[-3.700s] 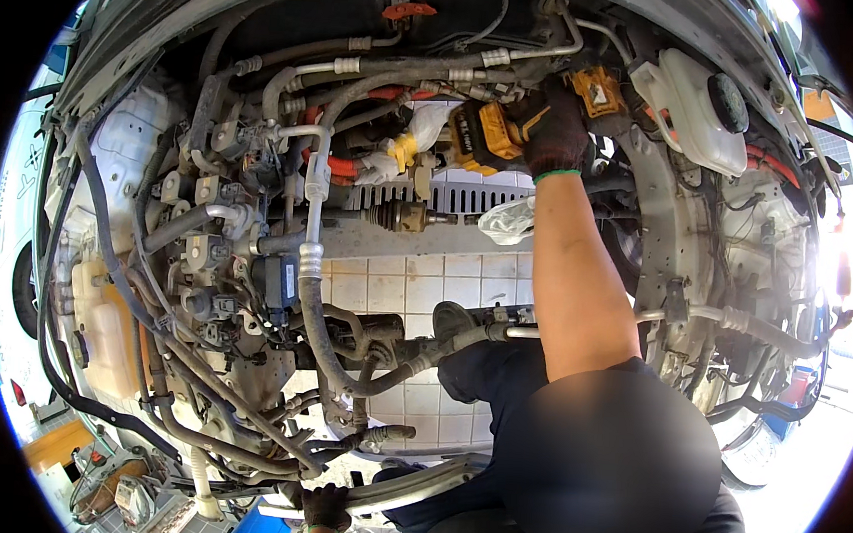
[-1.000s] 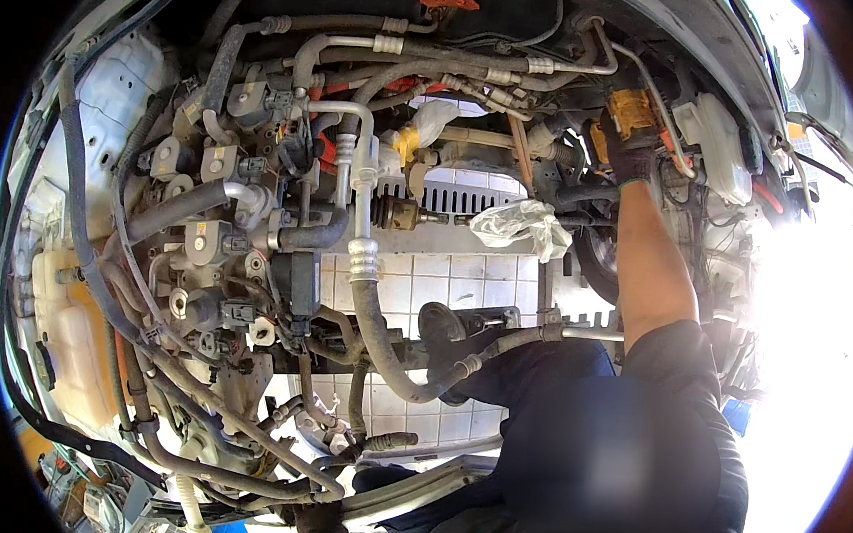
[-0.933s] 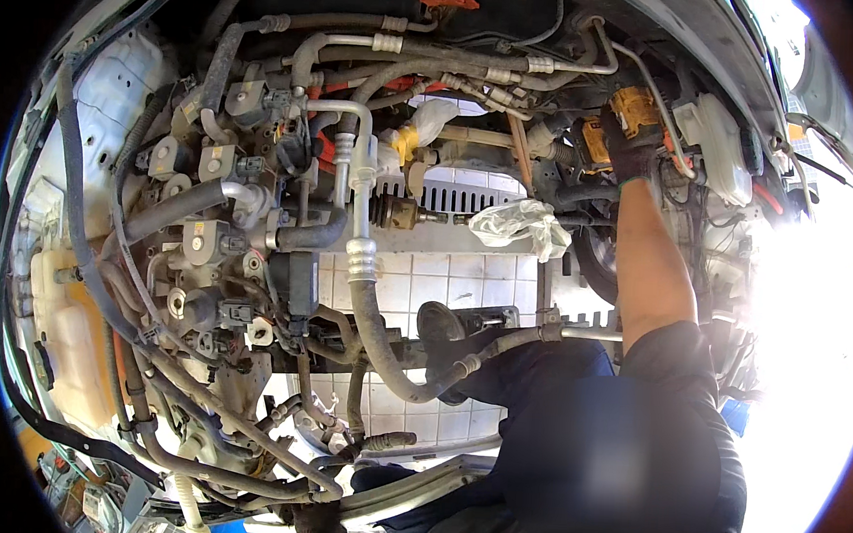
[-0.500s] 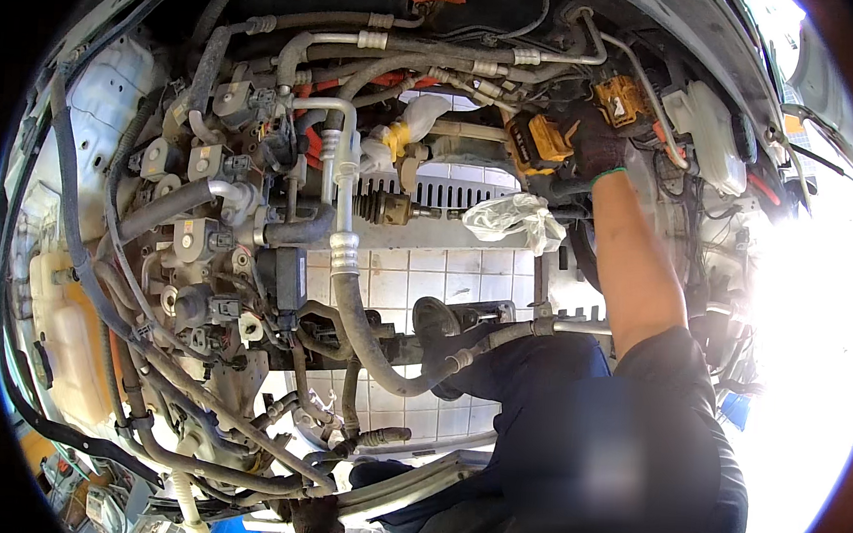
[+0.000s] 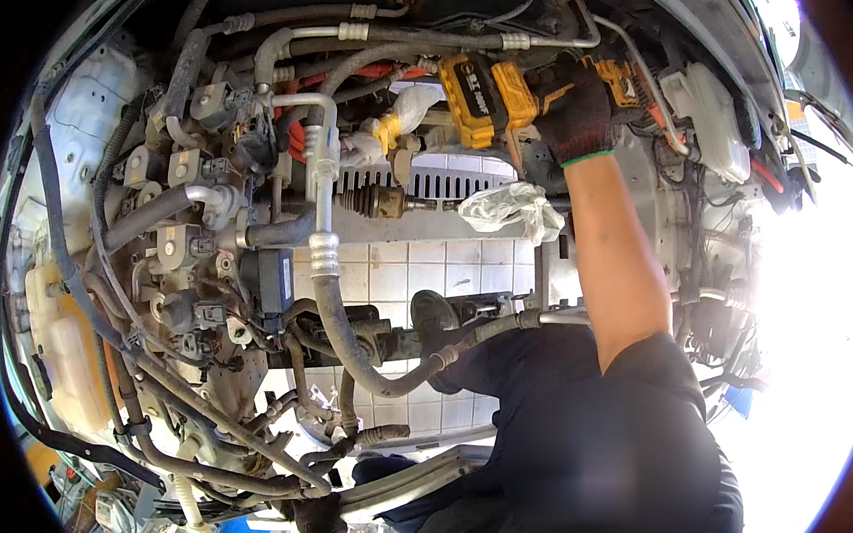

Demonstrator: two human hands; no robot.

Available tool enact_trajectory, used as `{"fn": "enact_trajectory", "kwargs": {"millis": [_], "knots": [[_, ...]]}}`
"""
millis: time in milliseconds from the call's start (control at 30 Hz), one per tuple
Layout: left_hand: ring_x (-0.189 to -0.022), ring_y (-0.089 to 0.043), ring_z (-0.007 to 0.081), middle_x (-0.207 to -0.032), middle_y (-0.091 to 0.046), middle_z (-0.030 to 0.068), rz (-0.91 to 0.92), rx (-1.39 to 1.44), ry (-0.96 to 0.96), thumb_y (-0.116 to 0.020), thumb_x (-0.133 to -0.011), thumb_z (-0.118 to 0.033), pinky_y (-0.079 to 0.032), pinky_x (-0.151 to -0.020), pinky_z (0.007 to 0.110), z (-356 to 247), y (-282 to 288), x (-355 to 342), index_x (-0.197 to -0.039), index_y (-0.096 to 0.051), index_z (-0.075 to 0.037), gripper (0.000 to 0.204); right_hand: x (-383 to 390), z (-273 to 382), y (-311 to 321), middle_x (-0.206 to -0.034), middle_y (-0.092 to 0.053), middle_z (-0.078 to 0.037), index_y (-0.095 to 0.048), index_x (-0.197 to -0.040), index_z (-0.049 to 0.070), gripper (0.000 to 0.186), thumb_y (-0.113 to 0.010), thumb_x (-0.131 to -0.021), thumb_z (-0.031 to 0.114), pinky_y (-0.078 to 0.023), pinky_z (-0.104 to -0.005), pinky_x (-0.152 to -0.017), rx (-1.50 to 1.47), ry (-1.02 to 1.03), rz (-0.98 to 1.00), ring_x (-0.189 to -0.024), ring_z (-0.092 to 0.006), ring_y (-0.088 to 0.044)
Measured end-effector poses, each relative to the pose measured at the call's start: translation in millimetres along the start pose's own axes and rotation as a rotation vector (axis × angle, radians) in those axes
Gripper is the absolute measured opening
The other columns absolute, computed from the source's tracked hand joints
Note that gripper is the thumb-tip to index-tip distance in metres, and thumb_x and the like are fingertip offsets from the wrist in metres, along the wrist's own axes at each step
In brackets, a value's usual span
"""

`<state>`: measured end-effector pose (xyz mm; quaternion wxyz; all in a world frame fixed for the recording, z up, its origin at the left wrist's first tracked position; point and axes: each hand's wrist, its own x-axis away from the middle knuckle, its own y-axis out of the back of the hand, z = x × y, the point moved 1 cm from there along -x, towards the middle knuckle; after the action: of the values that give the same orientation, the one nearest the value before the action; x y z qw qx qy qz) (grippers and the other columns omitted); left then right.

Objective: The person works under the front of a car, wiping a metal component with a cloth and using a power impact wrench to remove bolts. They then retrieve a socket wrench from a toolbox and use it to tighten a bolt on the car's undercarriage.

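Observation:
My right hand [image 5: 572, 110], in a dark knitted glove with a green cuff, is closed around the handle of a yellow and black cordless power tool [image 5: 488, 101]. The battery end points left, while the tool's yellow head [image 5: 617, 83] shows beyond my fingers on the right. What the head touches is hidden. Below the tool, a crumpled clear plastic wrap [image 5: 513, 213] covers part of a shaft. My left hand [image 5: 321, 518], also gloved, rests at the front rail [image 5: 415, 483] of the engine bay. Its fingers are mostly hidden.
Thick hoses and metal pipes [image 5: 323, 251] run through the open engine bay. Valve-like units [image 5: 179, 246] crowd the left side, beside a plastic reservoir [image 5: 65, 354]. Another white reservoir [image 5: 713, 132] stands at the right. Floor tiles [image 5: 426, 267] show through the gap.
My right hand has shifted left with the power tool, and its battery end has swung up and toward the left. My left hand stays at the front rail. The whole view has shifted slightly.

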<state>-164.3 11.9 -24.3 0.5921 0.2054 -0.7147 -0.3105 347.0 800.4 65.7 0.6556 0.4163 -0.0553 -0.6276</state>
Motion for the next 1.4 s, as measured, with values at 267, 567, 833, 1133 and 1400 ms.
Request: {"fn": "enact_trajectory", "kwargs": {"millis": [267, 567, 833, 1133, 1400], "knots": [[-0.119, -0.074, 0.0324, -0.123, -0.073, 0.0013, 0.216, 0.041, 0.063, -0.074, -0.081, -0.04, -0.038, -0.116, 0.073, 5.3, -7.6, -16.9, -0.113, -0.08, -0.033, 0.034, 19.7, -90.7, 60.6, -0.137, -0.071, -0.023, -0.071, -0.13, 0.007, 0.045, -0.07, -0.1, 0.041, -0.054, -0.0494, -0.109, 0.324, -0.386, -0.045, -0.128, -0.0432, -0.066], [-0.114, -0.071, 0.0268, -0.117, -0.076, -0.0002, 0.193, 0.107, 0.007, -0.072, -0.073, -0.033, -0.044, -0.108, 0.061, -1.2, 37.4, -2.6, -0.116, -0.078, -0.027, 0.044, 29.6, -63.0, 32.4, -0.141, -0.07, -0.024, -0.071, -0.133, 0.004, 0.049, -0.07, -0.101, 0.041, -0.053, -0.0474, -0.111, 0.841, -0.261, 0.117, -0.132, -0.044, -0.065], [-0.12, -0.071, 0.0207, -0.122, -0.079, -0.0026, 0.287, 0.138, -0.059, -0.073, -0.078, -0.036, -0.048, -0.105, 0.05, -2.3, 57.2, 4.0, -0.123, -0.078, -0.029, 0.047, 31.2, 74.8, -17.2, -0.138, -0.074, -0.015, -0.072, -0.125, 0.005, 0.037, -0.063, -0.104, 0.035, -0.055, -0.0469, -0.107, 1.308, -0.216, 0.47, -0.125, -0.0309, -0.071], [-0.098, -0.079, 0.0297, -0.1, -0.082, 0.0061, 0.05, 0.285, -0.082, -0.075, -0.077, -0.041, -0.063, -0.088, 0.05, 1.1, 66.2, 11.1, -0.104, -0.079, -0.02, 0.035, 76.4, 176.7, -41.2, -0.103, -0.065, -0.012, -0.063, -0.109, 0.007, 0.017, -0.064, -0.093, 0.012, -0.06, -0.0488, -0.079, -1.08, -0.874, -0.658, -0.09, -0.0297, -0.066], [-0.093, -0.078, 0.0283, -0.102, -0.08, 0.0105, -0.067, 0.076, -0.026, -0.078, -0.084, -0.035, -0.058, -0.089, 0.048, -23.4, 77.7, 12.9, -0.121, -0.076, -0.016, 0.042, 130.1, 301.6, -52.3, -0.092, -0.064, -0.004, -0.064, -0.104, 0.007, 0.017, -0.073, -0.089, 0.002, -0.06, -0.0408, -0.075, -0.758, -0.666, -0.712, -0.083, -0.0205, -0.066]]}}
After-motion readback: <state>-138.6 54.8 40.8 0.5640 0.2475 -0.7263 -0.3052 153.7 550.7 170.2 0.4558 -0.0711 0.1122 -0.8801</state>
